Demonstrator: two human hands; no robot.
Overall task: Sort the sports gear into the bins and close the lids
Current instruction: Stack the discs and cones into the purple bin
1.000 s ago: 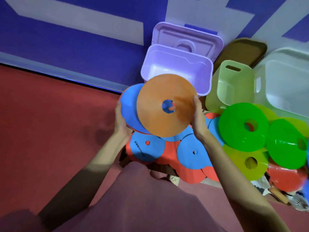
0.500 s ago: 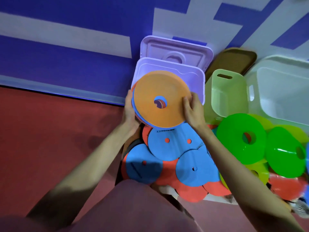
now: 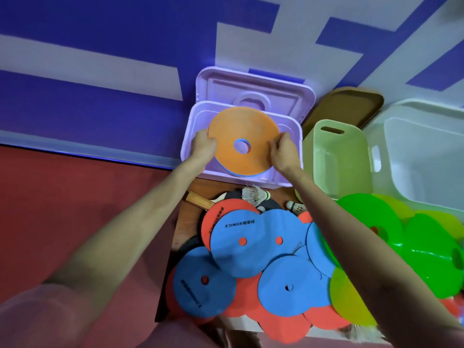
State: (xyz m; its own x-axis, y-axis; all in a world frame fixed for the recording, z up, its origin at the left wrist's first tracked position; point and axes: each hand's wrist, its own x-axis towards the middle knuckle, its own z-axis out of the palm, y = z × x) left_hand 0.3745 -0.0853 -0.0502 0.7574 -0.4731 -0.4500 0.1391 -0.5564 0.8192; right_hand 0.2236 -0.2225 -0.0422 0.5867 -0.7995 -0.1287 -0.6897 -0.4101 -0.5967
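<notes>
Two discs at least were held as one stack, an orange disc point(image 3: 242, 139) on top and a blue edge showing beneath it and through its centre hole. A second before, the stack had been held up in front of the purple bin point(image 3: 190, 136); half a second before, it had been brought to the bin's near rim; at this moment it was held over the bin's open mouth, tilted, not yet released. The left hand point(image 3: 202, 144) was clamped on the stack's left edge and the right hand point(image 3: 283, 150) on its right edge, fingers curled over the orange face. The bin's lid point(image 3: 253, 90) was stood open behind the bin, against the wall. Nearer than the bin, many blue discs point(image 3: 253, 244) and red discs point(image 3: 251, 295) were left in a loose pile, with green cones point(image 3: 364, 222) right of that pile. Right of the purple bin, a pale green bin point(image 3: 336, 156) was seen open. Judged from this, the sorting was barely begun and no lid had been closed.
</notes>
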